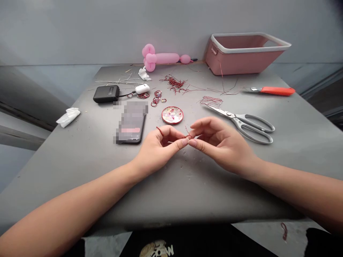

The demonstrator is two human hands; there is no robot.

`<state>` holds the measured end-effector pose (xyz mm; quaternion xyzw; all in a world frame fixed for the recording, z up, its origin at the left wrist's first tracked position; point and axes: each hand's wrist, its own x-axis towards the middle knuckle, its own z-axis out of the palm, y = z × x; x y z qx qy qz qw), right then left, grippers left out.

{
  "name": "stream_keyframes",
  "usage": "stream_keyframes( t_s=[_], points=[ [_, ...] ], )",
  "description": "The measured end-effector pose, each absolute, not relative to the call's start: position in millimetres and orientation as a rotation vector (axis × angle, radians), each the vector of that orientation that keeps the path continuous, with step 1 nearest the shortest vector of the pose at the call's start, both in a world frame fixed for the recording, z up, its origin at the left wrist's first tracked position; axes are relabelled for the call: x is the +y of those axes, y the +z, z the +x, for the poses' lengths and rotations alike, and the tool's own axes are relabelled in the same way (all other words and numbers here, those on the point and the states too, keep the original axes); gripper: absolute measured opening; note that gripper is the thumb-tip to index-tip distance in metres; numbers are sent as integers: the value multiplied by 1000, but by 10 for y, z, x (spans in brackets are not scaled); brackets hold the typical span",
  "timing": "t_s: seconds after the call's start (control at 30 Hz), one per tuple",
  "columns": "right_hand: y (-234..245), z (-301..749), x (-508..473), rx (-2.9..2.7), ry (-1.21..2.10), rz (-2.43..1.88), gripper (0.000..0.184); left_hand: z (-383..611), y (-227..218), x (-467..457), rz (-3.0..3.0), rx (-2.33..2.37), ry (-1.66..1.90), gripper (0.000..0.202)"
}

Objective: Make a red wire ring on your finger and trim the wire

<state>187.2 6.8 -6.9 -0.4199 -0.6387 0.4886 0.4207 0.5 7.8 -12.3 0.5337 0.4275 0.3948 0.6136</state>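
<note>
My left hand (pixel 158 146) and my right hand (pixel 223 146) meet above the front middle of the table. Between the thumbs and fingertips of both is a small twisted red wire (pixel 188 136), one thin end of it sticking up. A red ring (pixel 160 131) loops round a finger of my left hand. Just behind the hands lies a round red-rimmed lid (pixel 172 115) holding pale and red beads. Scissors (pixel 238 121) with grey handles rest beside my right hand, and a dark phone (pixel 131 123) lies left of my left hand.
Farther back are a pile of short red wires (pixel 175 82), a coil of red wire (pixel 211 101) and several small rings (pixel 157 99). A black power bank (pixel 106 94) and white earphone case (pixel 142 89) lie left. An orange cutter (pixel 277 91), pink basket (pixel 238 60) and pink balloon (pixel 167 58) sit around the far side.
</note>
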Motion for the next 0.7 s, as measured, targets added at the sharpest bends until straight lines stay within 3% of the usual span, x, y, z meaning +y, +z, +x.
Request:
stream_keyframes(
  t_s=[0.2, 0.7],
  points=[
    [-146, 1904, 28, -1736, 963, -1014, 20, 3, -134, 53, 1395, 895, 824, 19],
    [-85, 1911, -6, -2058, 232, -764, 27, -11, -81, -1, 1735, 847, 987, 12]
  ],
)
